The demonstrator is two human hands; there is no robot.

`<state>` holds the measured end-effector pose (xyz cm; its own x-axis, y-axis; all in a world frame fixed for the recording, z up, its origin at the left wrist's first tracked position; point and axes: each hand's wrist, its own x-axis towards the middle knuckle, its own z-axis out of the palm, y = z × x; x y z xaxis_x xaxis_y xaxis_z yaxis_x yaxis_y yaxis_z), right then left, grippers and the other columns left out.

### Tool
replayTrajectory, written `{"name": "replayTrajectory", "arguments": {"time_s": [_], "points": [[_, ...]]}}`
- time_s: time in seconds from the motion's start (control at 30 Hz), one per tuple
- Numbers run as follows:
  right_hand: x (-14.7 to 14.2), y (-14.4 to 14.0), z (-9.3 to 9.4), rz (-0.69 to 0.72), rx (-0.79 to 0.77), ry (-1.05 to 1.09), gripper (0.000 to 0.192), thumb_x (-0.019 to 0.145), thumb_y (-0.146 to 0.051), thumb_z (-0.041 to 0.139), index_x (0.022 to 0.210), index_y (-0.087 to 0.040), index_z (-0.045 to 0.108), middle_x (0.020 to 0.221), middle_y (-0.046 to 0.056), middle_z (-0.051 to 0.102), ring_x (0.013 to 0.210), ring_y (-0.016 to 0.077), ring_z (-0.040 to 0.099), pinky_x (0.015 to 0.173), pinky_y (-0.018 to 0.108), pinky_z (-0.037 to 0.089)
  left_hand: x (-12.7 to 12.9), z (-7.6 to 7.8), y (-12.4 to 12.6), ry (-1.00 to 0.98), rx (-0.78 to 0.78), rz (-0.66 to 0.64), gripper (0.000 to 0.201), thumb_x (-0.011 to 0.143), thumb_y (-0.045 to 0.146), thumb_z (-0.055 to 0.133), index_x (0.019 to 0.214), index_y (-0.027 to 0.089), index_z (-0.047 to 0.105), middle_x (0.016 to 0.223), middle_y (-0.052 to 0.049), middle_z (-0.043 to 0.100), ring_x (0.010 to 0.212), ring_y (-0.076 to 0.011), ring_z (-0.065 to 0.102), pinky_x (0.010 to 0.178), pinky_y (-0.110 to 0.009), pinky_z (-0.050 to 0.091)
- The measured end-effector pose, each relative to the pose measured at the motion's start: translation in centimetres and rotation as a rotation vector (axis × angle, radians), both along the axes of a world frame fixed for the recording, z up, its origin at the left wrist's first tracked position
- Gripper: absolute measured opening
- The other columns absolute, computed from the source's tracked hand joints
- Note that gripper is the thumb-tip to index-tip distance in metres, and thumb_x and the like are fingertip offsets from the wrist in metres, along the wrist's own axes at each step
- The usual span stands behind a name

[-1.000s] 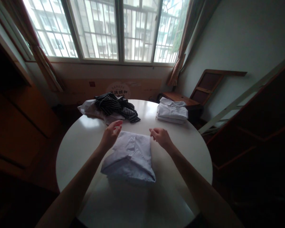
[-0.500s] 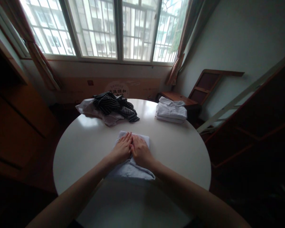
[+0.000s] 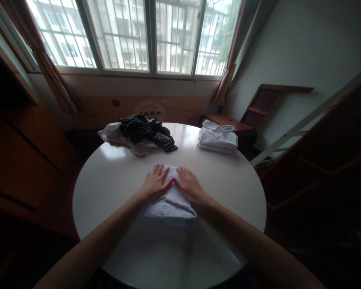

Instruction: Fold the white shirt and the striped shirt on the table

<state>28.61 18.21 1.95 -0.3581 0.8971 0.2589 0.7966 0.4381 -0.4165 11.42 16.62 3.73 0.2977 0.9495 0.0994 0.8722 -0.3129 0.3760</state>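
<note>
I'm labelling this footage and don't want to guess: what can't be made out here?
Head view: part of the folded white garment, covered by the left hand and right hand.
Head view: much of the pale cloth, under the dark striped cloth.
Head view: lower printing on the brown panel, behind the dark striped cloth.
Head view: top of the window, cut off by the upper edge.

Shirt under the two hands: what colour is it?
The shirt looks pale bluish white, as the head view shows.

Backlit by the barred window [image 3: 124, 44], with glare on the tabletop [image 3: 228, 180], dark lower corners and wide-angle edge distortion.
</note>
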Motion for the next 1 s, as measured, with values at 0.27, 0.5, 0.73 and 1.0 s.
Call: {"name": "replayTrajectory", "arguments": {"time_s": [0.27, 0.5, 0.73, 1.0], "points": [[2.2, 2.8, 1.8, 0.052, -0.147, 0.269, 0.034, 0.082, -0.035, 0.046, 0.106, -0.014, 0.056, 0.096, 0.009, 0.063, 0.084, 0.0157, 0.058, 0.076, 0.027, 0.042, -0.5, 0.6, 0.6, -0.272, -0.066, -0.277, 0.052, 0.083, 0.045, 0.037, 0.128, 0.019, 0.038, 0.136, -0.008, 0.036, 0.129, -0.0198, 0.025, 0.105, -0.038, 0.019], [3.2, 2.1, 2.5, 0.089, -0.214, 0.055, 0.036, 0.077, -0.046, 0.049, 0.091, -0.016, 0.062, 0.087, 0.007, 0.065, 0.078, 0.0171, 0.057, 0.067, 0.025, 0.038, 0.5, 3.5, -2.1, -0.207, 0.029, -0.414, 0.050, 0.082, 0.045, 0.040, 0.129, 0.026, 0.037, 0.137, -0.005, 0.036, 0.128, -0.0202, 0.027, 0.107, -0.043, 0.011], [3.1, 2.6, 2.2, 0.076, -0.234, 0.052, 0.027, 0.078, -0.039, 0.049, 0.077, -0.015, 0.062, 0.068, 0.002, 0.062, 0.061, 0.0116, 0.050, 0.055, 0.021, 0.033, 3.0, 4.9, -5.7, -0.146, 0.002, -0.757, 0.089, 0.063, 0.054, 0.061, 0.137, 0.026, 0.018, 0.144, -0.008, 0.018, 0.131, -0.0293, 0.015, 0.105, -0.049, 0.010], [5.4, 3.7, 2.7, -0.301, -0.160, 0.024, 0.029, 0.076, -0.043, 0.048, 0.077, -0.016, 0.061, 0.073, 0.006, 0.064, 0.065, 0.0144, 0.053, 0.054, 0.022, 0.031, 1.2, 2.9, -3.5, -0.021, 0.096, -0.541, 0.068, 0.068, 0.026, 0.059, 0.130, 0.028, 0.033, 0.144, -0.006, 0.021, 0.131, -0.0284, 0.015, 0.104, -0.051, 0.013]]}}
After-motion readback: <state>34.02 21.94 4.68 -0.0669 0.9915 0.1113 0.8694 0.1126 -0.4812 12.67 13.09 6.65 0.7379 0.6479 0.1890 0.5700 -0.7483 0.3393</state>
